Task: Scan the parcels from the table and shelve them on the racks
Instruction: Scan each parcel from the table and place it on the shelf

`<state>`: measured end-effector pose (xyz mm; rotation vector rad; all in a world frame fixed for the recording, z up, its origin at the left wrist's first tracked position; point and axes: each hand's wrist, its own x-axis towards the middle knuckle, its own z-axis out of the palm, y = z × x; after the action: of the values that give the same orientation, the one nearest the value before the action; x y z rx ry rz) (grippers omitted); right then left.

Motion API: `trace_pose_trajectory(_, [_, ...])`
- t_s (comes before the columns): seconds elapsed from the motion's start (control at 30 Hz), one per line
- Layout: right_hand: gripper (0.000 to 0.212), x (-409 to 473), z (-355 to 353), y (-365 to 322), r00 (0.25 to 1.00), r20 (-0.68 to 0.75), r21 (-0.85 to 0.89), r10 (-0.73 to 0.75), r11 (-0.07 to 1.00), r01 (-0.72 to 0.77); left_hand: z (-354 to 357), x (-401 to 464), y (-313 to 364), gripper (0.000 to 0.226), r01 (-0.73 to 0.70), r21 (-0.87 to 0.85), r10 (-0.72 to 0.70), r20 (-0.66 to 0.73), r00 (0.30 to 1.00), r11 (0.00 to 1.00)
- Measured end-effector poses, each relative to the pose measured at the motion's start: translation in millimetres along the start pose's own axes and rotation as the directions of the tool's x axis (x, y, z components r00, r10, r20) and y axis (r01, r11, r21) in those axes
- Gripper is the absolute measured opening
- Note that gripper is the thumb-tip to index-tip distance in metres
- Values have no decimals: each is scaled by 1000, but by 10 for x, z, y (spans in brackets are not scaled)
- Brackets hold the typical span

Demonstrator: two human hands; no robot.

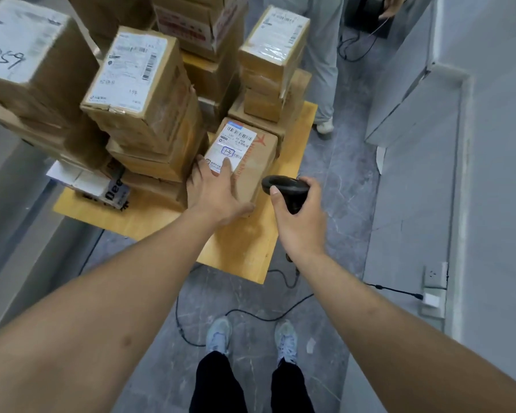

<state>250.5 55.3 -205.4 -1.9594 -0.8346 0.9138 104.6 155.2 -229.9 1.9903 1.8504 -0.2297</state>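
A low light-wooden table (pixel 245 248) bears stacked brown cardboard parcels (pixel 149 114) from nine to one o'clock, its near corner bare.

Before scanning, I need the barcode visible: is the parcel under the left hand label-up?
Label-up: the parcel shows its white label, barcode facing the camera.

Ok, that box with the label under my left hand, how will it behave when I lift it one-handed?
The box looks like taped cardboard, so probably stiff. It lies flat on the table, unlikely to roll. The left hand spans only one end, so it may tip.
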Motion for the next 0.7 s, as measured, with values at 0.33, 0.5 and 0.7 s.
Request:
trace_pose_trajectory(0.33, [51,-40,-187,71,1000,18,25,8,1000,-9,166,-349,119,145,123,-18,-123,35,992,992])
trace_pose_trajectory(0.5, [52,-99,-257,146,999,40,28,-4,1000,3,278,-547,150,146,172,-60,-168,60,984,983])
trace_pose_trajectory(0.7, [51,-139,-319,214,998,51,19,-41,999,40,374,-798,189,102,153,-185,-161,-31,986,971])
